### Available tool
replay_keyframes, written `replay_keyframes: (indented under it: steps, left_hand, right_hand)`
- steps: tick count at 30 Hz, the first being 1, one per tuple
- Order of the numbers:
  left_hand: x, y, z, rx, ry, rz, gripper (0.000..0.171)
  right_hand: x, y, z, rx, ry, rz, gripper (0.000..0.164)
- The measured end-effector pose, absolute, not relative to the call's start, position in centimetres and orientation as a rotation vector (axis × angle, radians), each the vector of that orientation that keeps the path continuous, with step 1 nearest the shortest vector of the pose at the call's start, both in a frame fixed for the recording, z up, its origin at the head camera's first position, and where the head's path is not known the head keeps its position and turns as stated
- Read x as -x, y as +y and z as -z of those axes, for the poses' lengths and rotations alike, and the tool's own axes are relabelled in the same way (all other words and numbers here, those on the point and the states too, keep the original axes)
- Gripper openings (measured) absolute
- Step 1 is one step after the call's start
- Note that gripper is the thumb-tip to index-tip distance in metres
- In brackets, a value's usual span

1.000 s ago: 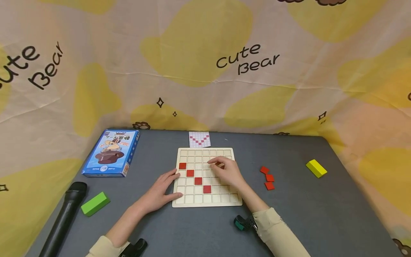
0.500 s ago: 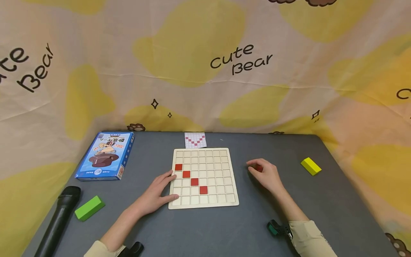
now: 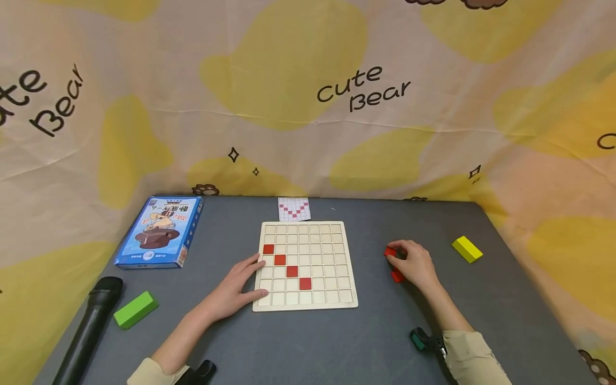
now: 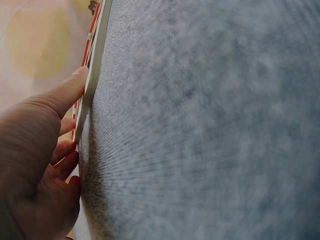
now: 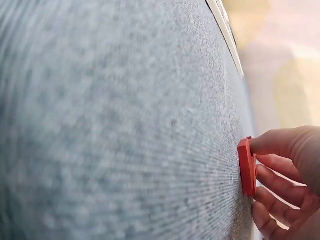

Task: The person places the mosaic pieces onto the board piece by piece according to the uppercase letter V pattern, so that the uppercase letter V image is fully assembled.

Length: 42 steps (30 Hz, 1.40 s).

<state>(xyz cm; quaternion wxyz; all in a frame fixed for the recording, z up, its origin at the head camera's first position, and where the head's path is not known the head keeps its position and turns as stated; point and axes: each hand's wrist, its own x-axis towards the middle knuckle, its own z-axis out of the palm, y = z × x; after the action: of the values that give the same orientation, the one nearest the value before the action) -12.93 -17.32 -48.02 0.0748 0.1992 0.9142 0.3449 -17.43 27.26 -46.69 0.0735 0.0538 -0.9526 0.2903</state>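
A cream grid board [image 3: 324, 240] lies flat on the table, several red squares running diagonally down from its left side. My left hand [image 3: 235, 289] rests on the board's left edge, thumb and fingers spread; in the left wrist view the thumb [image 4: 70, 92] lies along the rim. Right of the board, my right hand [image 3: 415, 264] pinches a small red square tile [image 3: 389, 251] between thumb and fingertips, low at the table. Another red tile [image 3: 397, 276] lies just nearer, partly under the hand. In the right wrist view, the thumb [image 5: 277, 141] meets the red tiles [image 5: 247, 167].
A small card [image 3: 294, 209] with a red V pattern lies behind the board. At left are a blue box [image 3: 159, 230], a green block [image 3: 136, 310] and a black microphone [image 3: 89, 326]. A yellow block [image 3: 467, 249] lies at far right. Printed cloth [image 3: 289, 107] hangs behind the table.
My right hand has left the board's upper right part and moved right to the loose red tiles, its fingertips now at the far one. The left hand stays at the board's edge.
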Motion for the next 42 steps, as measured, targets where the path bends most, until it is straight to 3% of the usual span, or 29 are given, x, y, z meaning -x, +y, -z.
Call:
replay_keyframes:
  steps: [23, 42]
  left_hand:
    - [13.1, -17.2, 47.8, -0.576, 2.743, -1.030, 0.073]
    - [13.0, -17.1, 47.9, -0.577, 2.735, -1.047, 0.074]
  right_hand:
    - [17.4, 25.8, 46.7, -0.247, -2.805, -0.952, 0.029]
    - [16.3, 18.0, 46.6, -0.397, -2.778, -1.263, 0.028]
